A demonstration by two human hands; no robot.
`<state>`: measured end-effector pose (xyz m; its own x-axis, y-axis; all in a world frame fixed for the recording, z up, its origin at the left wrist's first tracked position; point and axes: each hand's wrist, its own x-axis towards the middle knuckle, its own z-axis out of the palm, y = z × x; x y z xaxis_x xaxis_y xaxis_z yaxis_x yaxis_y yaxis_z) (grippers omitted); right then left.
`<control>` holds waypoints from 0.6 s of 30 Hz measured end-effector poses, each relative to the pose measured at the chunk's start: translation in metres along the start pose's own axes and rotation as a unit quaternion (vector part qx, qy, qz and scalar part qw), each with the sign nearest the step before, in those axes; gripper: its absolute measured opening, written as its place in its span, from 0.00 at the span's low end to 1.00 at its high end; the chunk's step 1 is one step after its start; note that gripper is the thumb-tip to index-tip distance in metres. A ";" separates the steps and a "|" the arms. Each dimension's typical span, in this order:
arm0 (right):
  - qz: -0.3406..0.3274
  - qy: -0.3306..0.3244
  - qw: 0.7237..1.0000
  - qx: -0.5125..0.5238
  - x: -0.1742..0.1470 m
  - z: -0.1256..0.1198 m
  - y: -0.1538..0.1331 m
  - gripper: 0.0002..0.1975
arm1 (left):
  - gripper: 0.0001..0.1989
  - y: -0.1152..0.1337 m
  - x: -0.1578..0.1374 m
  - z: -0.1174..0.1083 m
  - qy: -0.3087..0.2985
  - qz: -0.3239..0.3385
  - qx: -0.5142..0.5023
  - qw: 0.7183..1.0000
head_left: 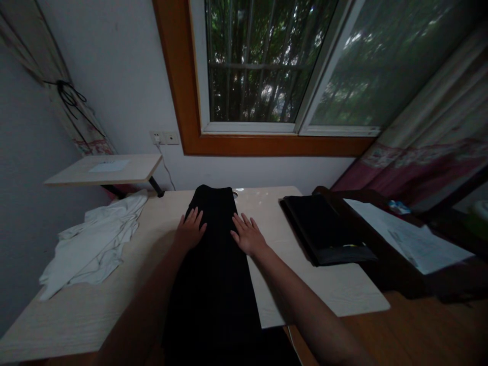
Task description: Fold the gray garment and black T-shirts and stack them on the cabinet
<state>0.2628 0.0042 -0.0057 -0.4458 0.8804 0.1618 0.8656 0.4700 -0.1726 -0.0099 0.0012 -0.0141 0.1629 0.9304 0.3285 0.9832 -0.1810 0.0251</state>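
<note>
A long black garment [219,264], likely trousers folded lengthwise, lies flat on the pale wooden table [152,254]. Its narrower end points to the wall, and its near end hangs past the table's front edge. My left hand [191,229] rests palm down on the garment's left edge with fingers stretched out. Along the right edge, my right hand [247,234] also lies flat, its fingers spread and partly on the cloth. Neither hand grips anything.
Crumpled white cloth [95,244] lies at the left under a small raised shelf [107,170]. A folded black stack [320,226] sits at the right. Beyond it, a sheet of paper [407,236] rests on dark furniture. A window [270,66] is behind the table.
</note>
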 end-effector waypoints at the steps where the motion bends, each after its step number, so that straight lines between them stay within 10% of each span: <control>1: -0.002 0.001 1.000 0.002 -0.002 0.000 0.001 0.30 | 0.29 -0.004 -0.004 -0.001 -0.004 -0.006 0.001 1.000; 18: -0.026 0.114 0.989 0.093 -0.012 0.003 0.017 0.20 | 0.18 -0.044 -0.050 -0.003 0.053 -0.017 -0.173 0.983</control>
<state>0.2819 0.0015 -0.0134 -0.4071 0.8276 0.3865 0.7768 0.5363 -0.3302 -0.0611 -0.0381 -0.0288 0.1026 0.9022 0.4189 0.8977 -0.2654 0.3517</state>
